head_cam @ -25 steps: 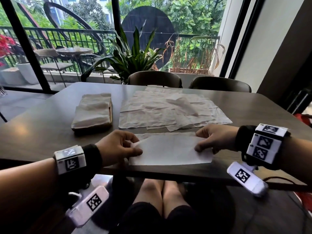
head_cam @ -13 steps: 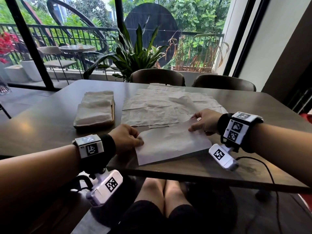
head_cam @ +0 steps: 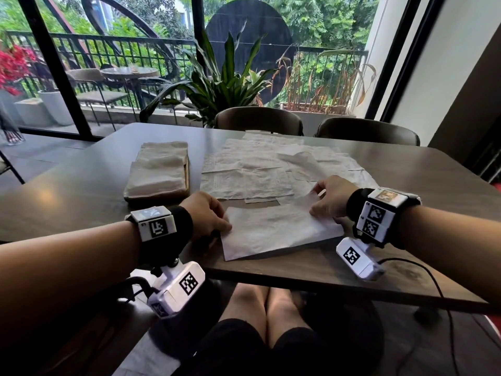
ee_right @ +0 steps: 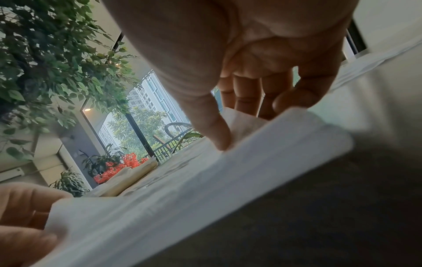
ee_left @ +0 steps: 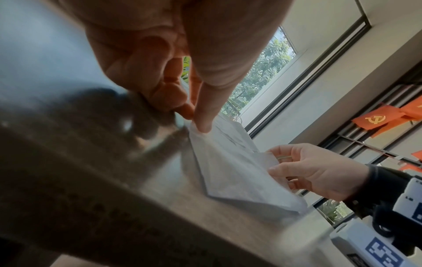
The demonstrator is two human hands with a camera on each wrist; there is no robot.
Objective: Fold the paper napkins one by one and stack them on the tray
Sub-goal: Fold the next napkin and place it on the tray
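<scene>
Head view, left hand (head_cam: 207,215) and right hand (head_cam: 331,197) apparently pinching napkin (head_cam: 273,229) ends

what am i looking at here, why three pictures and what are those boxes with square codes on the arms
No robot here: a person sits at a dark wooden table folding paper napkins. The boxes are cameras strapped to the wrists, marked with printed codes. One picture comes from a camera on the person's head; the other two look along each hand from below.

The left hand and the right hand each pinch an end of one white folded paper napkin lying near the table's edge. Behind it lies a spread of flat unfolded napkins. To the left, a brown wooden tray carries the stack of folded napkins.
</scene>
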